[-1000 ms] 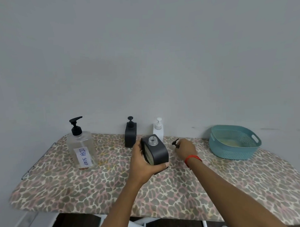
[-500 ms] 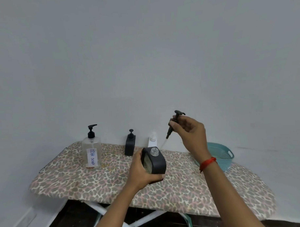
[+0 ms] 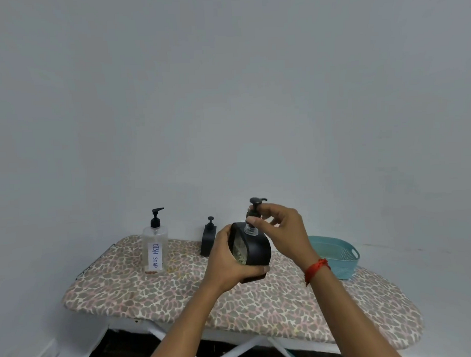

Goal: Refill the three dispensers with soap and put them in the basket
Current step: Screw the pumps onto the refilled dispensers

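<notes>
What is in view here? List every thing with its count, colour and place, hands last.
soap bottle: one, clear with a black pump and a "DISH SOAP" label, standing at the board's far left.
standing dispenser: one, black, on the board by the wall, right of the soap bottle.
held dispenser: one, black, tilted, above the board.
pump head: one, black, at the held dispenser's clear neck.
basket: one, teal, at the board's far right.
ironing board: one, leopard-print cover, against the grey wall.
wristband: one, red, on the right wrist.
left hand: grips the held dispenser.
right hand: pinches the pump head.
</notes>
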